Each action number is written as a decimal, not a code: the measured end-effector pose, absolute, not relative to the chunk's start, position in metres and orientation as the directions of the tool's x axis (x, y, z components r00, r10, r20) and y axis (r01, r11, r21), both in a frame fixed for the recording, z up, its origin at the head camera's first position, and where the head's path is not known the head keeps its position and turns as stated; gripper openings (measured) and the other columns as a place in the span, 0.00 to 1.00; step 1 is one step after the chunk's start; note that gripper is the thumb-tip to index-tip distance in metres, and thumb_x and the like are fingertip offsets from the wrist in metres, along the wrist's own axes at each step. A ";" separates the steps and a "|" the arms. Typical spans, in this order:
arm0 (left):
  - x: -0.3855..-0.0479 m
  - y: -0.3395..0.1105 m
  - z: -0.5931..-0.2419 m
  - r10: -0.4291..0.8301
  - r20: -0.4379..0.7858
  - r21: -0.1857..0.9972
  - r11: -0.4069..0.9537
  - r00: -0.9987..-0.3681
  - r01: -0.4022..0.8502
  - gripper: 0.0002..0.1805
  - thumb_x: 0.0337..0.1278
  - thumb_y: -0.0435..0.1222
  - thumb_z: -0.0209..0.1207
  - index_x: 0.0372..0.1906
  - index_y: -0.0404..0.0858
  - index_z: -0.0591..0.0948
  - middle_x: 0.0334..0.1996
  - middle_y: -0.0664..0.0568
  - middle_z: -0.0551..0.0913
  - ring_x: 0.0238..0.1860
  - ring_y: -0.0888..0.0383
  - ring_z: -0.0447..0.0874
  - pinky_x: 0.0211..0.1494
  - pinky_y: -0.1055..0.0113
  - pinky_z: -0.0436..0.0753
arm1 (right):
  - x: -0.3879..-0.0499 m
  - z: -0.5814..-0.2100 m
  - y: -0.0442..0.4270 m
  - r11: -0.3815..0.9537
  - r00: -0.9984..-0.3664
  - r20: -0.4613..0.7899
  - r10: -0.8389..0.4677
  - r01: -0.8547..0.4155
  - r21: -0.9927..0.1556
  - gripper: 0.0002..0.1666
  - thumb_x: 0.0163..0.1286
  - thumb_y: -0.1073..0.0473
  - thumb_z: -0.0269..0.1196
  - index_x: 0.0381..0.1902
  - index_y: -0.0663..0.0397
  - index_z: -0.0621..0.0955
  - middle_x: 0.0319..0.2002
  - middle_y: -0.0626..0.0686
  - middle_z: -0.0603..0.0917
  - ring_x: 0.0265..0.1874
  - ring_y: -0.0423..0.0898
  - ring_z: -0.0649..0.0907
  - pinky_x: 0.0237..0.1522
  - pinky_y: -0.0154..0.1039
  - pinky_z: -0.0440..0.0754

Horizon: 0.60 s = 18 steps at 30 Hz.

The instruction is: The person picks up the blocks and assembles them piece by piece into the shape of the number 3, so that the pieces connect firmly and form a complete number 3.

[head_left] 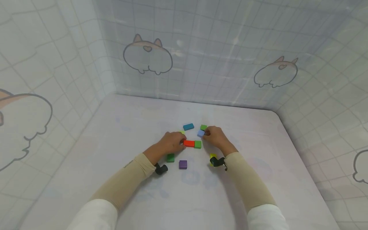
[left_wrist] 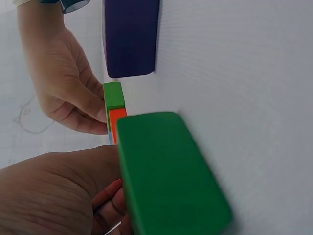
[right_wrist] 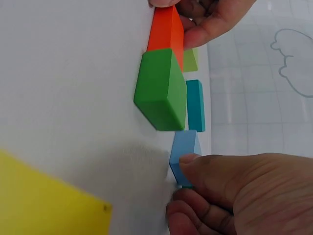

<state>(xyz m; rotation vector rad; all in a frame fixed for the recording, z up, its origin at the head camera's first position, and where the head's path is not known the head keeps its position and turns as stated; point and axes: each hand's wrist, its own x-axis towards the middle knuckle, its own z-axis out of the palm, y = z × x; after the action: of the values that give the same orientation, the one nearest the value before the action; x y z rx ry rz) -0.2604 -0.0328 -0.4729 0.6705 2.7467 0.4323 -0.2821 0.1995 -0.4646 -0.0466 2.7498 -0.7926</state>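
On the white surface the left hand (head_left: 171,142) pinches the left end of a red block (head_left: 189,143), whose right end meets a green block (head_left: 197,144). The right hand (head_left: 214,136) pinches a light blue block (head_left: 201,133) just behind and right of that green one. In the right wrist view, the right thumb lies on the light blue block (right_wrist: 184,148), and the left fingers hold the red block (right_wrist: 167,30). Another green block (head_left: 203,127) lies behind the light blue one.
A teal block (head_left: 188,126) lies farther back, and a lime block (head_left: 182,132) is partly hidden behind the left hand. Nearer are a dark green block (head_left: 170,157), a purple block (head_left: 183,164) and a yellow block (head_left: 213,156) beneath the right wrist camera. Patterned walls (head_left: 201,57) surround the surface.
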 end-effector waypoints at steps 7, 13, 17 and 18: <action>-0.261 -0.032 -0.473 0.479 -0.199 0.347 0.850 -0.855 0.396 0.23 0.63 0.47 0.64 0.59 0.43 0.81 0.45 0.56 0.84 0.43 0.57 0.76 0.58 0.53 0.74 | -0.280 -0.464 0.206 0.853 -0.956 -0.261 -0.135 0.022 -0.521 0.24 0.68 0.55 0.67 0.59 0.56 0.79 0.51 0.53 0.83 0.50 0.50 0.80 0.57 0.48 0.79; -0.260 -0.032 -0.474 0.465 -0.203 0.346 0.857 -0.861 0.382 0.23 0.62 0.47 0.65 0.59 0.44 0.81 0.45 0.56 0.84 0.43 0.57 0.76 0.59 0.52 0.74 | -0.280 -0.465 0.208 0.851 -0.953 -0.265 -0.146 0.016 -0.525 0.23 0.68 0.55 0.67 0.59 0.55 0.80 0.49 0.52 0.82 0.49 0.50 0.80 0.57 0.47 0.79; -0.259 -0.032 -0.474 0.467 -0.199 0.348 0.855 -0.861 0.383 0.22 0.62 0.46 0.65 0.59 0.44 0.81 0.42 0.57 0.83 0.42 0.57 0.76 0.58 0.52 0.74 | -0.279 -0.465 0.209 0.852 -0.951 -0.269 -0.151 0.013 -0.523 0.22 0.69 0.56 0.66 0.59 0.55 0.80 0.49 0.52 0.82 0.48 0.50 0.80 0.57 0.47 0.79; -0.259 -0.032 -0.474 0.468 -0.198 0.349 0.855 -0.861 0.384 0.22 0.62 0.46 0.65 0.59 0.44 0.81 0.42 0.57 0.83 0.42 0.57 0.76 0.57 0.53 0.74 | -0.279 -0.465 0.209 0.852 -0.951 -0.268 -0.154 0.009 -0.523 0.22 0.69 0.56 0.66 0.59 0.55 0.80 0.49 0.52 0.82 0.48 0.50 0.80 0.57 0.47 0.80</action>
<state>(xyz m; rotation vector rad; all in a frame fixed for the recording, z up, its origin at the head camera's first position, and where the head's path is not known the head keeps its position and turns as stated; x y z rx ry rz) -0.2591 -0.0320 -0.4743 0.6466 2.7541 0.4348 -0.2789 0.2093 -0.4653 -0.1098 2.7276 -0.7724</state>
